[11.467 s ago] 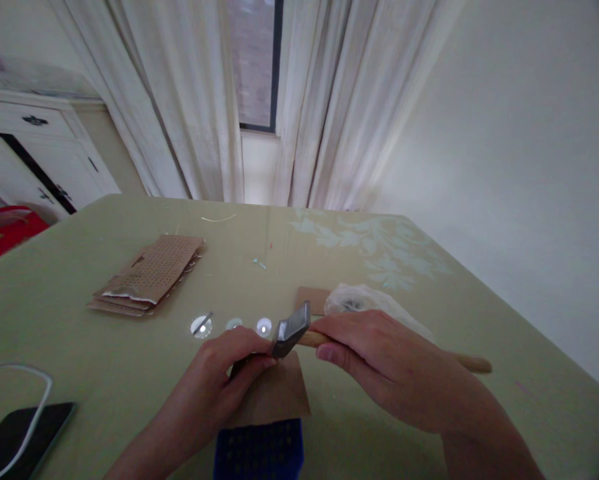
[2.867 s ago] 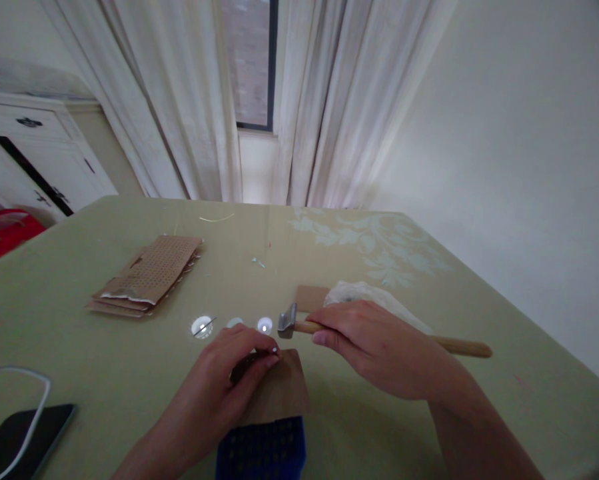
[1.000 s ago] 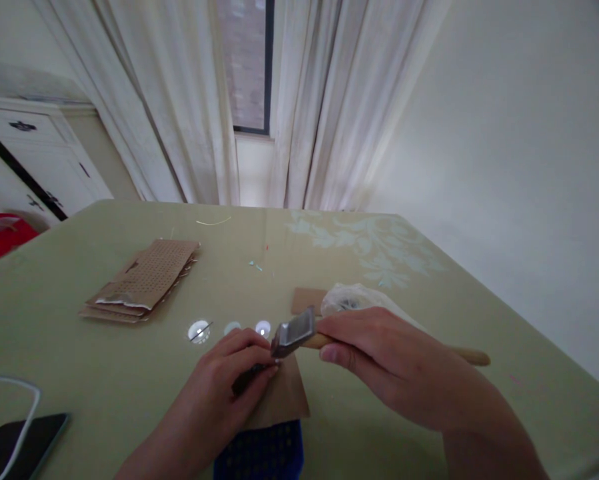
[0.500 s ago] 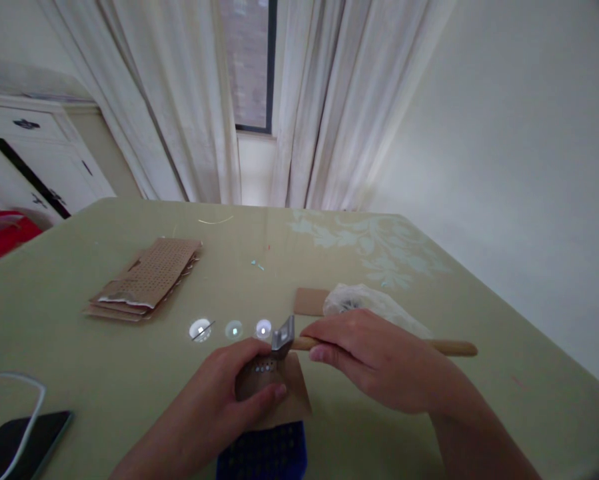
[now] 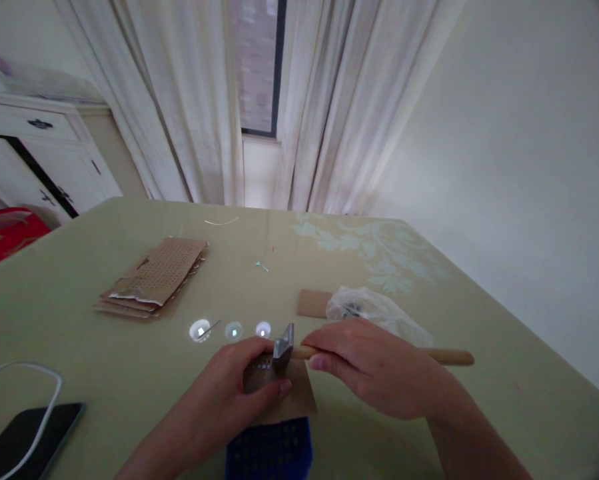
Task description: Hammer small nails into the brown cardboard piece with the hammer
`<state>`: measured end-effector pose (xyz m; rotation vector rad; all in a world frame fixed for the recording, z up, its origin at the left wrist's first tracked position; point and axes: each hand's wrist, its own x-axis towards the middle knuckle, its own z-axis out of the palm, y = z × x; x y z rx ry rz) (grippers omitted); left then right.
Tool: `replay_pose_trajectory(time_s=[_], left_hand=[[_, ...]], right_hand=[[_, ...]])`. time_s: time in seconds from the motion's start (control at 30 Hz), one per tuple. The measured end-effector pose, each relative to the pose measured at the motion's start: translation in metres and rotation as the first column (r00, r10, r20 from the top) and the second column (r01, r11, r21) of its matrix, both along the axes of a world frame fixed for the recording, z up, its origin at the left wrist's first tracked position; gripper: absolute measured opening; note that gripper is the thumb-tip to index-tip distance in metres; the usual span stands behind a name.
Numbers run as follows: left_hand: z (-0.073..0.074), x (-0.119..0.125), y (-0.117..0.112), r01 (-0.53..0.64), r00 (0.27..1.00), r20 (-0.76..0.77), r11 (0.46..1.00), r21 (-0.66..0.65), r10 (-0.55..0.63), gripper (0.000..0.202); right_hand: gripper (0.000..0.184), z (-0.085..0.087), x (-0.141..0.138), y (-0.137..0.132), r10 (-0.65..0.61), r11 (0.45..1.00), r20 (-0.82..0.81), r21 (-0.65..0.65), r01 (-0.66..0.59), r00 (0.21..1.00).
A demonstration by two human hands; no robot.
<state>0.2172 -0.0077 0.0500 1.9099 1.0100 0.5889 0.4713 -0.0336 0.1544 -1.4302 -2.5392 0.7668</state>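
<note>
The right hand (image 5: 369,367) is closed round the wooden handle of a hammer (image 5: 283,348), gripping it close behind the metal head. The left hand (image 5: 244,383) lies half open on a brown card (image 5: 299,395), thumb and forefinger parted, with the head between their tips — whether it touches the card is hard to make out. A row of small pale studs (image 5: 262,365) shows on the card just left of the head, and a blue block (image 5: 269,452) sits at its near edge.

Beyond the left hand, three small round dishes (image 5: 234,331) line up, a needle (image 5: 211,328) across the leftmost. Further out on the counter (image 5: 379,447) lie a stack of perforated cardboard (image 5: 154,277), left, and a clear plastic bag (image 5: 374,312), right.
</note>
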Motion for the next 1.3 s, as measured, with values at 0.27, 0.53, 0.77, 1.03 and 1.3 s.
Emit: replay_pose_trajectory(time_s=[0.27,0.53,0.77,1.03,1.3], left_hand=[[-0.008,-0.005,0.001,-0.123,0.991,0.037,0.991,-0.055,0.125,0.040],[-0.027,-0.053,0.052,-0.437,0.814,-0.272,0.849,0.296,0.514,0.041],[-0.057,-0.074,0.069,-0.367,0.723,-0.478,0.863,0.347,0.499,0.031],[-0.044,-0.052,0.058,-0.418,0.830,-0.270,0.865,0.276,0.488,0.032],[0.006,-0.001,0.010,-0.332,0.904,0.289,0.943,0.013,0.314,0.022]], right_hand=[[0.043,-0.050,0.015,-0.001,-0.467,0.862,-0.650,-0.487,0.143,0.600],[0.032,-0.116,0.007,-0.003,-0.649,0.760,-0.757,-0.650,0.008,0.075],[0.042,-0.138,0.009,0.005,-0.657,0.753,-0.753,-0.658,0.025,-0.033],[0.042,-0.128,0.002,-0.002,-0.699,0.708,-0.713,-0.701,0.089,-0.057],[0.050,-0.126,-0.002,0.000,-0.716,0.682,-0.697,-0.710,0.176,-0.040]])
